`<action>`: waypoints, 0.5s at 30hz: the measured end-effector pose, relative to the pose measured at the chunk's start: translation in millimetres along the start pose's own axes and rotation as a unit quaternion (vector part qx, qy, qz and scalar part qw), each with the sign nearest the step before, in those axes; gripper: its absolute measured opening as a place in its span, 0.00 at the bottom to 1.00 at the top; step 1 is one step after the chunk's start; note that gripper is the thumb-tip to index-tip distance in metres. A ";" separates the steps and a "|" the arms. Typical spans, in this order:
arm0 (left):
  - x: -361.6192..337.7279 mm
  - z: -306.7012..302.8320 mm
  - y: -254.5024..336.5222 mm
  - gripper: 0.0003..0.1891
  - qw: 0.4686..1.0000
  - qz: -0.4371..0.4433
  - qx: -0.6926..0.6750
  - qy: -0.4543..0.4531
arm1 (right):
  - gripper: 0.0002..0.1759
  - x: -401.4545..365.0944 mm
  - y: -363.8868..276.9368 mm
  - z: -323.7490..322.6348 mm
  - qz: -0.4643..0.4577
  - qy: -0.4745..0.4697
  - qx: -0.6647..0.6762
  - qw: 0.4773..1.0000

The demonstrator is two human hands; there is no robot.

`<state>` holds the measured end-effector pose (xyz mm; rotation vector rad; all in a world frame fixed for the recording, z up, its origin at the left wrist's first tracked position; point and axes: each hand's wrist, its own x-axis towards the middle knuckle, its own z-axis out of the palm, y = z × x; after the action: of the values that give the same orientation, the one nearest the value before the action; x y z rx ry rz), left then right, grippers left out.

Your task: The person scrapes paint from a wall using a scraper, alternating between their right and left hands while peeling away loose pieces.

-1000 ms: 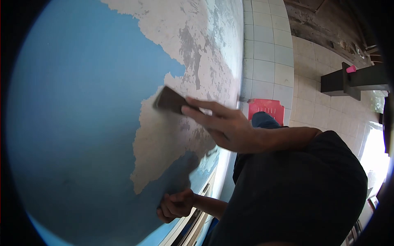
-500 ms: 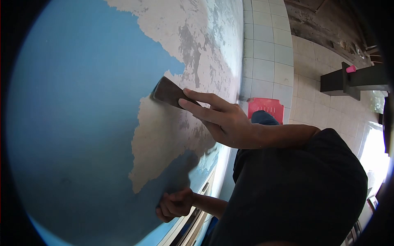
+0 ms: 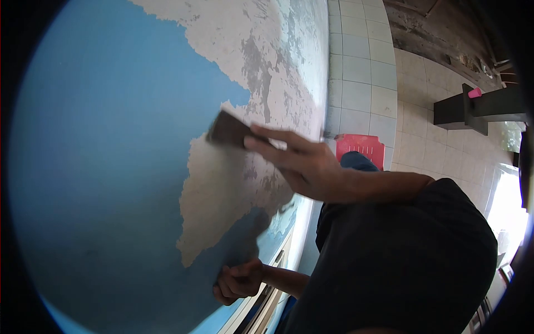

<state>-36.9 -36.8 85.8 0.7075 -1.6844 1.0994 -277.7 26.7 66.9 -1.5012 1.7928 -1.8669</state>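
Right hand (image 3: 308, 167) grips the scraper (image 3: 227, 131), fingers stretched along the handle and pressing it down, blade flat on the wall (image 3: 111, 139) at the edge of the blue paint. Half a second ago the blade sat slightly higher, near the notch in the paint; now it has slid back a little, and both hand and blade are motion-blurred. Left hand (image 3: 236, 281) is curled in a fist with knuckles against the wall low down, same spot as before; can't tell if anything is inside it. The bare grey patch (image 3: 222, 189) looks about the same shape.

The scraper handle is hidden under the fingers. The person's dark shirt (image 3: 400, 261) blocks the lower right. A red stool (image 3: 360, 146) is partly hidden behind the arm, standing on the tiled floor (image 3: 361, 72). A dark bench (image 3: 473, 108) with a pink cup (image 3: 474, 93) is far off and cut by the lens edge.
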 end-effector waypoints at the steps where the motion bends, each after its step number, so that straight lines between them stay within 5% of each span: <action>1: 0.7 -0.5 0.3 0.09 1.000 0.002 0.004 -0.005 | 0.31 6.4 0.2 -2.9 -0.003 -0.002 0.002 1.000; 15: 3.6 2.1 2.1 0.08 1.000 -0.002 0.009 -0.003 | 0.28 -5.5 -5.8 -0.7 -0.015 -0.021 0.040 0.999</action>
<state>-40.8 -37.7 88.1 0.7258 -1.6796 1.1107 -272.6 32.5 68.9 -1.5360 1.6666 -1.8812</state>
